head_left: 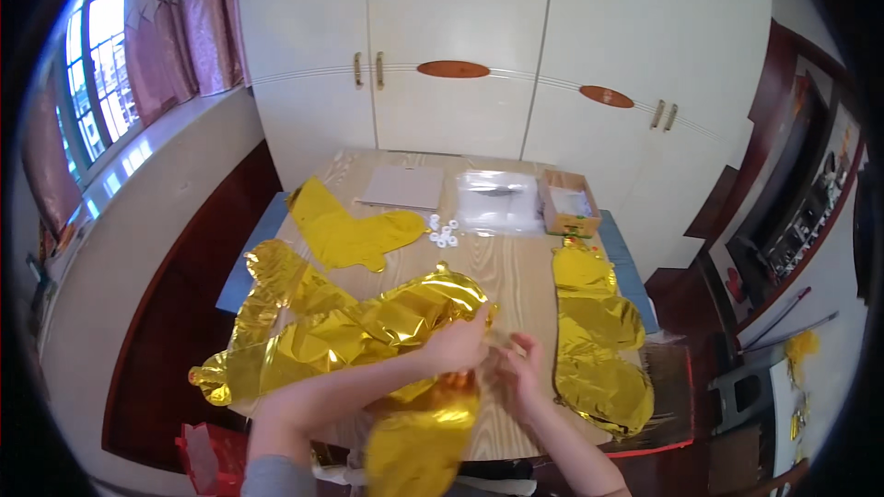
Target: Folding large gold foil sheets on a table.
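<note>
A crumpled, shiny gold foil balloon [322, 345], partly puffed out, spreads over the left and middle of the table, and one section hangs over the near edge. At its right end my left hand [458, 344] is closed on the foil, the index finger lying along the edge. Just to the right, my right hand [520, 368] has its fingers bent together close to my left fingertips. Whatever sits between those fingers is too small to make out. Behind lies a flat gold foil balloon [341, 232]. Another flat gold foil balloon [599, 340] runs down the table's right side.
On the wood-grain table [520, 267] are small white rings [443, 235], a grey flat board [402, 188], a clear plastic package [500, 202] and an open cardboard box [570, 206]. White cabinets [460, 18] stand behind. A red bag [210, 458] is at the lower left.
</note>
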Action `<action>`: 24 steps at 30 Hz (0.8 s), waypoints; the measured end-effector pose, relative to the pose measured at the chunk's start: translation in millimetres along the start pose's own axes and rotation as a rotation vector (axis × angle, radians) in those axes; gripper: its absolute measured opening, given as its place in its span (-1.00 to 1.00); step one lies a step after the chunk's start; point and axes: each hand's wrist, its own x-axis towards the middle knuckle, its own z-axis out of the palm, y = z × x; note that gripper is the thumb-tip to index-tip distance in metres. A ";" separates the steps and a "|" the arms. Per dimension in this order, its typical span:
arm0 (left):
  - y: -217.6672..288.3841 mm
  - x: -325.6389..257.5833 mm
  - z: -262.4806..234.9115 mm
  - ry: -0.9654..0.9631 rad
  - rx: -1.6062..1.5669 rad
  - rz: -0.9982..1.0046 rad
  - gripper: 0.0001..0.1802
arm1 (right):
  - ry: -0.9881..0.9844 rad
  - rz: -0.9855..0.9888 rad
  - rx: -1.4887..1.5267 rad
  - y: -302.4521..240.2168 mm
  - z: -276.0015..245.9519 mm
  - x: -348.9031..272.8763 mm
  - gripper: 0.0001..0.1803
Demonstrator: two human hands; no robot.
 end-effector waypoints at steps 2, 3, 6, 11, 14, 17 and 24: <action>-1.2 43.8 21.0 -0.007 -0.169 -0.100 -0.18 | 0.087 -0.265 -0.210 16.4 -23.6 -16.8 -0.48; -21.4 75.1 45.2 0.049 -0.203 -0.110 -0.18 | -0.021 -0.417 -0.497 12.9 -31.3 -20.2 -0.47; -23.0 106.0 56.7 0.142 -0.479 -0.123 -0.18 | -0.360 -0.667 -1.223 -11.7 -41.1 -35.1 -0.47; -24.2 101.8 9.7 0.074 -0.489 -0.027 -0.23 | -0.443 -0.583 -1.607 14.1 -40.8 -32.5 -0.31; -51.8 46.9 -29.3 0.137 0.040 0.292 -0.27 | -0.435 -0.558 -1.677 30.5 -51.5 -28.2 -0.27; -92.8 -13.2 -22.4 0.047 0.310 0.386 -0.27 | -0.457 -0.575 -1.685 34.3 -51.4 -21.3 -0.26; -114.1 -39.0 16.4 0.064 0.577 0.398 -0.21 | -0.512 -0.500 -1.496 17.5 -64.8 -8.8 -0.28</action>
